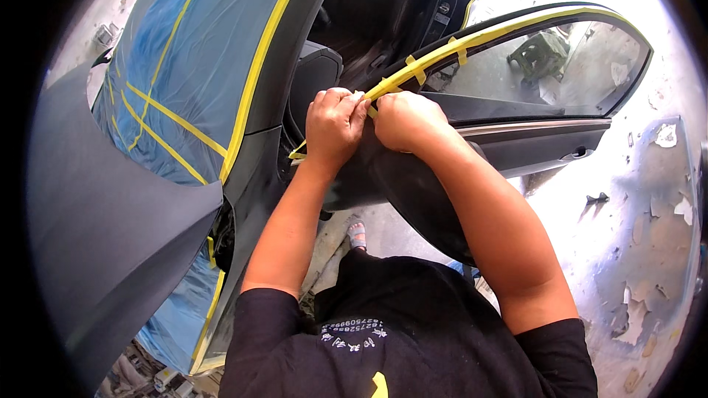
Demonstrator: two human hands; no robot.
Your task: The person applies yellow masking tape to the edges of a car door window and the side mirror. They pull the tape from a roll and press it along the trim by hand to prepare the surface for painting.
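Note:
Both hands meet at the front corner of an open car door's window frame. My left hand [335, 128] pinches yellow masking tape [376, 90] between thumb and fingers. Right beside it, my right hand [410, 121] is curled over the same tape, and a short yellow piece shows by its fingers. The tape runs from there along the upper window frame to the far end, with several short strips across it. Below the hands is the dark door mirror [426, 199], partly hidden by my right forearm. The window glass [594, 66] lies to the right.
Blue masking film [199, 61] edged with yellow tape covers the car's front at left. A loose-edged dark grey fender panel [127, 188] stands out beside it. Past the door, the floor [641, 188] has peeling patches and scattered debris. A sandalled foot [357, 234] is below.

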